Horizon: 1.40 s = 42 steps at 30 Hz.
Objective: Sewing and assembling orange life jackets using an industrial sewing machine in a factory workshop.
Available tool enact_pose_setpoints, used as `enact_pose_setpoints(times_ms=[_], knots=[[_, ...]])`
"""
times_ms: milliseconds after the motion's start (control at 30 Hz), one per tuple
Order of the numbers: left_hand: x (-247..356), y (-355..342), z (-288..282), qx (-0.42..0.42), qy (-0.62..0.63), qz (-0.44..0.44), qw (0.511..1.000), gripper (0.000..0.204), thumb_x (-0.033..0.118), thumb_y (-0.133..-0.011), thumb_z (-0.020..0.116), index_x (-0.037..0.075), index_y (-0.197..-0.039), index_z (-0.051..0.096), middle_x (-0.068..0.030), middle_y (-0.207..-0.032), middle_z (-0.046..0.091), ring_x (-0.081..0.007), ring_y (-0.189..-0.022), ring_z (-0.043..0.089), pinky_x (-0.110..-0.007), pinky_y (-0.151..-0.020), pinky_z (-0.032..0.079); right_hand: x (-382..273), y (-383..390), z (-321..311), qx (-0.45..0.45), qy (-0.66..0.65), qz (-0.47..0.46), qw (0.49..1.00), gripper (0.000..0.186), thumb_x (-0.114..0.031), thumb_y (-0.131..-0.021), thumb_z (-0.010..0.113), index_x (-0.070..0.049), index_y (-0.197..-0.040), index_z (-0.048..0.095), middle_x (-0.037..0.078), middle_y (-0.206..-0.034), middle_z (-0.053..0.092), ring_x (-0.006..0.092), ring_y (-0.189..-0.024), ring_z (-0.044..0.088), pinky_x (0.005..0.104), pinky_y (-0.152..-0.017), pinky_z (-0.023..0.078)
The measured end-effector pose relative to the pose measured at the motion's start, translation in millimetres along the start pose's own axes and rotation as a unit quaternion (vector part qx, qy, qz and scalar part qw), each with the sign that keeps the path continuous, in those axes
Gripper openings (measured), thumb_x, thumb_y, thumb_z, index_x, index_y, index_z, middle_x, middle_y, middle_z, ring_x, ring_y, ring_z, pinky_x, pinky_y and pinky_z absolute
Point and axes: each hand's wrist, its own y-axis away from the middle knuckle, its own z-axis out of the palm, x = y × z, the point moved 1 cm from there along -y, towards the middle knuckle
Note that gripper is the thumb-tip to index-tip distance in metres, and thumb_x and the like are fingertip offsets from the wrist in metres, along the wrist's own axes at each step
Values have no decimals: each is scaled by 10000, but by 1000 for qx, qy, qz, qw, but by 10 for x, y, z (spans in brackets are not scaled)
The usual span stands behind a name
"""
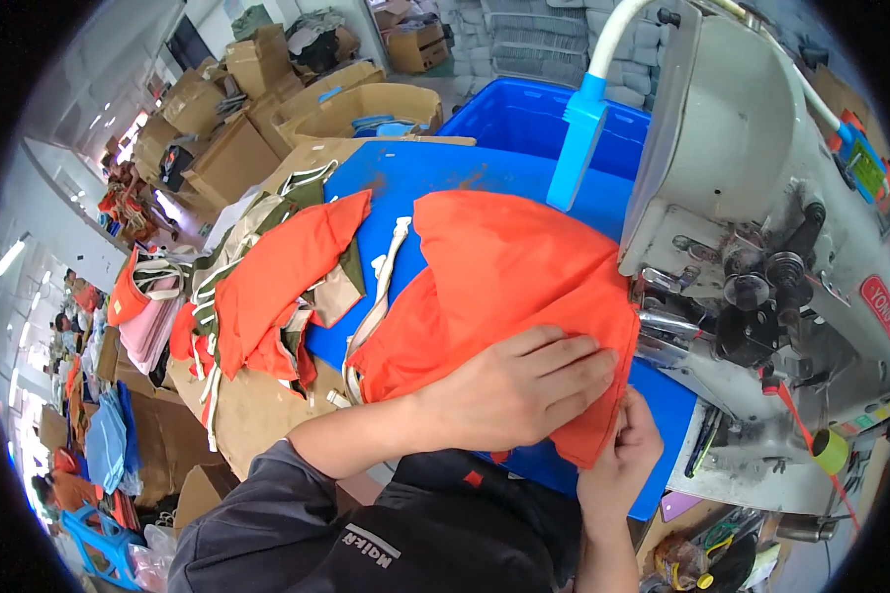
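An orange fabric piece (509, 257) with a white cord or strap along its left side spreads over the blue tabletop (405, 168). Its right edge lies against the working end of a grey industrial sewing machine (732, 247). My left hand (529, 385) rests flat on top of the cloth, fingers extended toward the machine. At the lower right corner, my right hand (623, 450) pinches the fabric's edge between thumb and fingers. Part of that grip is hidden under the cloth.
Orange, olive and beige pieces (277, 282) with white cords are heaped at the left. Behind the table stand a blue bin (504, 114) and cardboard boxes (366, 109). A light-blue nozzle (576, 148) on a white hose hangs over the table. Bottles and tools (697, 558) lie lower right.
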Motion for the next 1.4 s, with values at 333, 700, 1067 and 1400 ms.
enact_pose_setpoints(times_ms=[333,700,1067,1400], knots=[[248,-196,-189,-20,-58,-47,997,433,201,-756,601,10,-1142,643,-113,-1288,594,-264,-1123,592,-386,-907,478,-71,-68,-50,-39,42,-57,997,173,-49,-982,524,33,-1111,605,-1,-818,634,28,-709,540,188,-622,438],[-22,-39,31,84,328,-246,908,268,-50,-793,604,-16,-1049,675,-116,-1137,656,-258,-1046,634,-343,-919,488,-289,36,-140,-96,-41,75,992,192,-94,-1007,513,39,-1121,592,-4,-568,552,40,-455,494,199,-428,371],[98,32,26,90,533,-348,766,296,121,-1018,450,-103,-1074,636,-97,-1212,548,-187,-1134,561,-314,-980,428,-276,50,-82,-101,-15,35,994,203,-56,-973,532,33,-1142,599,41,-582,572,72,-477,557,237,-449,404],[252,87,93,124,284,-286,907,390,-67,-771,646,-10,-1155,680,-111,-1090,546,-220,-987,581,-308,-864,471,-218,34,-52,-107,55,-42,992,248,-28,-935,545,39,-1170,586,103,-630,597,183,-501,619,297,-489,448]])
